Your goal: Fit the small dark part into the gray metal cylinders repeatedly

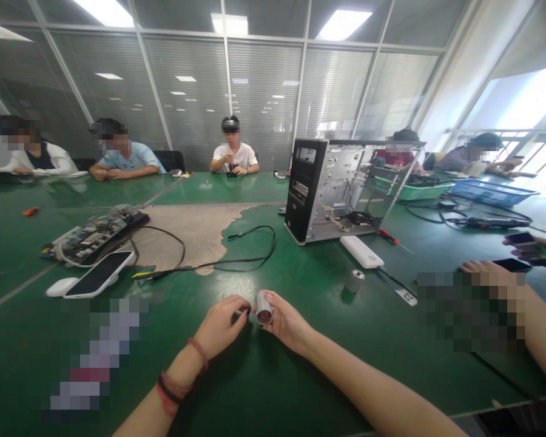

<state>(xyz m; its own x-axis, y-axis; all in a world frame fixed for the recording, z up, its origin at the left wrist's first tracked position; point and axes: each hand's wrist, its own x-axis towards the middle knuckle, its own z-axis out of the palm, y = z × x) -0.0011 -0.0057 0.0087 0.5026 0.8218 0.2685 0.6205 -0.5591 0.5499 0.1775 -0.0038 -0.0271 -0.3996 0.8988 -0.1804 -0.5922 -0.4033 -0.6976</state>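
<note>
Bare forearms [368,379], metal cylinder [262,303] in right hand [290,321], beside left hand [218,325]

Bare left forearm [144,414] is slanting up and rightward; left hand [219,323] is curling, thumb toward index finger. Bare right forearm [368,382] is slanting up and leftward; right hand [287,321] is gripping, fingers bending, just beside the left.

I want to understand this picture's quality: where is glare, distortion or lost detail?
Head view: bright lights show in the glass partition, whose frames fan outward, likely lens distortion; the window at upper right looks washed out; a pale sheen lies on the green table; pixel blocks hide some patches; the held metal cylinder looks fairly clear; at the left hand, a dark spot is unclear.
</note>
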